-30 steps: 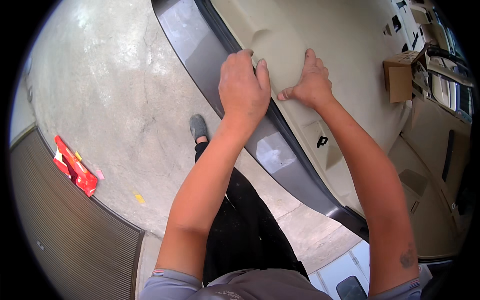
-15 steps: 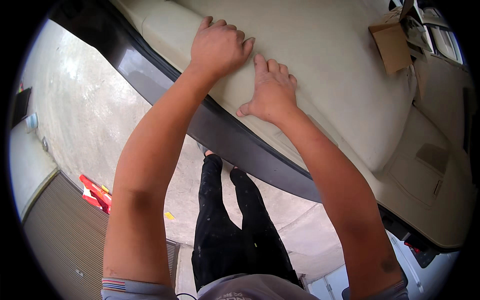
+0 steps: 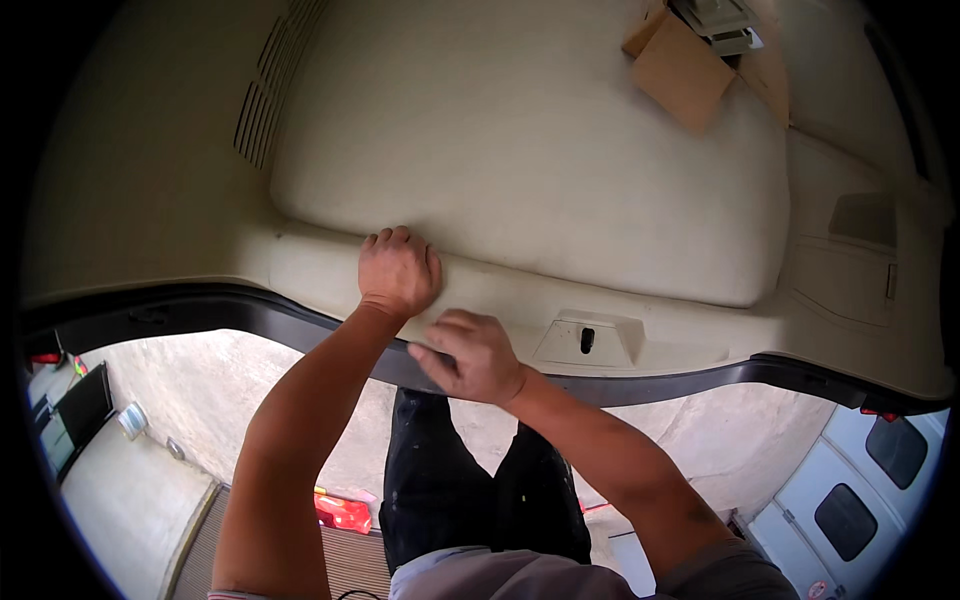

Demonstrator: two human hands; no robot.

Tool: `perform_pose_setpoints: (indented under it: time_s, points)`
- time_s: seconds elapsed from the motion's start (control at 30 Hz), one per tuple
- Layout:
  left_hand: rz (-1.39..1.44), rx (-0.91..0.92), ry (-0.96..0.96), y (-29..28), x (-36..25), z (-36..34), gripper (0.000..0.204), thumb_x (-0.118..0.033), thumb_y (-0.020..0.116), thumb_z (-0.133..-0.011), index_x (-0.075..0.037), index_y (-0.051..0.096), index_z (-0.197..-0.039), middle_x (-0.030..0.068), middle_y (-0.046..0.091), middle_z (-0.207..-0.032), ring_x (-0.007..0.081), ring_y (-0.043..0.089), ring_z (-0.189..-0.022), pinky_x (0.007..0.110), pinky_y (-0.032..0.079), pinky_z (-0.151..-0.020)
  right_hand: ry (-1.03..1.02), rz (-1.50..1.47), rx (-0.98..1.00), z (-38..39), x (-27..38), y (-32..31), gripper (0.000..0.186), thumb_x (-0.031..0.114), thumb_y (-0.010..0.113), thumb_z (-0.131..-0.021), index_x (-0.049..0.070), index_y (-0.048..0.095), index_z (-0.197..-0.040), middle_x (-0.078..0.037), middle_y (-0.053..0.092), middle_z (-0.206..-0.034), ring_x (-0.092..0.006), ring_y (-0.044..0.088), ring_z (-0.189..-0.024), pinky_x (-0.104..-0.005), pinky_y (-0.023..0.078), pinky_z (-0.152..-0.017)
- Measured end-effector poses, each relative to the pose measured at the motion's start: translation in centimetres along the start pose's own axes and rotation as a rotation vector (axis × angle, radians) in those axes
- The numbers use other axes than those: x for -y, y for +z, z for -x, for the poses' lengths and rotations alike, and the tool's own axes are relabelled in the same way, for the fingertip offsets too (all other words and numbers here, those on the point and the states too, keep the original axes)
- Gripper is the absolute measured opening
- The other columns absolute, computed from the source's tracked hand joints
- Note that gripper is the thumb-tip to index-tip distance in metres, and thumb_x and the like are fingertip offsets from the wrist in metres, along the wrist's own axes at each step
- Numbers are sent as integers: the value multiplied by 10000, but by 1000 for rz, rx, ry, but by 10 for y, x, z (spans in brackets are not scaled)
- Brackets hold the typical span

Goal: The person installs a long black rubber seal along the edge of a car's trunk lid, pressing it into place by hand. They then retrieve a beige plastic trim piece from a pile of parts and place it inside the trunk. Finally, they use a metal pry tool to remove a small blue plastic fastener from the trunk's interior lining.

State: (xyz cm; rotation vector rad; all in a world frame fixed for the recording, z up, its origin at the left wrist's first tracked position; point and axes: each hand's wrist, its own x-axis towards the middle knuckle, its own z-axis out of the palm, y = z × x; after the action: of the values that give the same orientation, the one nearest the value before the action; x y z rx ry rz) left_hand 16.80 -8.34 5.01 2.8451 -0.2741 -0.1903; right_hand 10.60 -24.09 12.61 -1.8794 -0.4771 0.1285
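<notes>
I look down at the rear of a vehicle, where a beige plastic sill trim (image 3: pixel 320 270) runs across the opening. My left hand (image 3: pixel 400 272) presses on this trim, its fingers curled over the edge towards the cargo floor (image 3: pixel 520 130). Closer to me, my right hand (image 3: pixel 472 357) hovers at the near edge of the sill, just above the dark bumper strip (image 3: pixel 660 386). Its thumb stands apart from the bent fingers, and nothing shows in it. Slight blur softens the right fingers. Right of that hand, the trim has a recess with a dark latch slot (image 3: pixel 588 341).
An opened cardboard box (image 3: pixel 685 75) with grey parts stands at the far right of the cargo floor. Slotted vents (image 3: pixel 262 110) line the left side panel. Behind me are concrete ground, a red package (image 3: pixel 343 512), a ribbed shutter (image 3: pixel 290 560) and a pale blue vehicle (image 3: pixel 850 490).
My view has turned, so the sill now lies across it. My right hand has drawn back from the trim's top to its near edge. My left hand remains on the trim.
</notes>
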Motion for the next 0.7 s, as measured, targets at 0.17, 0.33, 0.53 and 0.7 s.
perform_pose_setpoints:
  time_s: [0.17,0.33,0.53,0.7]
  points:
    - [-26,33,94,3,5,-5,175,-214,593,-882,-67,624,-792,125,615,-879,341,604,-841,471,473,-768,-294,-148,-202,-11,11,23,274,243,731,-885,77,600,-711,-67,556,-654,-247,581,-566,-359,467,-530]
    - [-47,22,122,14,17,7,168,-234,642,-825,-76,635,-769,101,605,-873,320,614,-868,473,480,-805,-132,263,-147,-16,-58,43,356,239,687,-913,103,569,-606,-87,570,-572,-239,582,-500,-393,474,-495]
    - [-66,19,167,23,19,1,176,-246,650,-828,-87,625,-756,89,609,-868,311,625,-881,469,480,-793,-78,147,-288,-12,-71,52,387,115,768,-777,115,448,-560,-46,458,-601,-256,470,-482,-367,400,-468]
    - [-31,1,165,22,17,4,169,-242,653,-822,-97,625,-741,76,609,-844,297,627,-857,456,477,-777,3,96,-342,-12,-70,54,333,96,729,-829,75,493,-595,-81,478,-585,-275,481,-484,-389,394,-467]
